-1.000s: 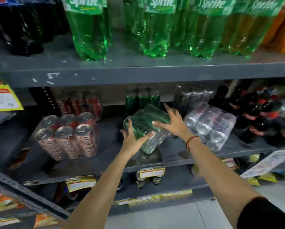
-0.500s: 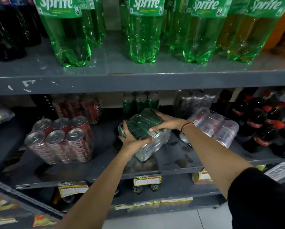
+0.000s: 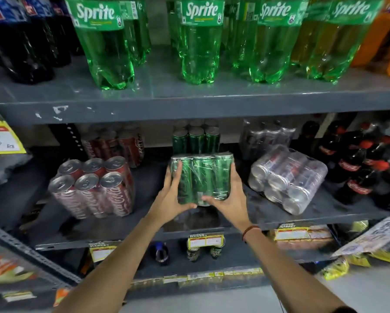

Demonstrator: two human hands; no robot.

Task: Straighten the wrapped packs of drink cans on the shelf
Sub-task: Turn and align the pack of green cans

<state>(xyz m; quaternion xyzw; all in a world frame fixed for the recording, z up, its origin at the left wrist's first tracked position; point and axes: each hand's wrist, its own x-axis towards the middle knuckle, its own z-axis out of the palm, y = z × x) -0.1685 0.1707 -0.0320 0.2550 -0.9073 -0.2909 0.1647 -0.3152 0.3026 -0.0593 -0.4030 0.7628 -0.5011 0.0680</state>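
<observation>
A wrapped pack of green cans (image 3: 203,177) stands upright in the middle of the grey shelf (image 3: 144,224). My left hand (image 3: 170,197) grips its left side and lower edge. My right hand (image 3: 229,199) grips its right side and lower edge. To the left a wrapped pack of red cola cans (image 3: 94,188) leans back, tops facing me. To the right a wrapped pack of silver cans (image 3: 286,177) lies on its side, turned at an angle.
More red (image 3: 115,143), green (image 3: 196,138) and silver packs (image 3: 266,136) stand at the back of the shelf. Dark cola bottles (image 3: 359,168) crowd the right end. Big green Sprite bottles (image 3: 198,41) fill the shelf above. Price tags (image 3: 205,240) hang on the shelf's front edge.
The green pack was lying tilted on its side; both hands have turned it upright, facing front. My right hand moved from its top to its right side.
</observation>
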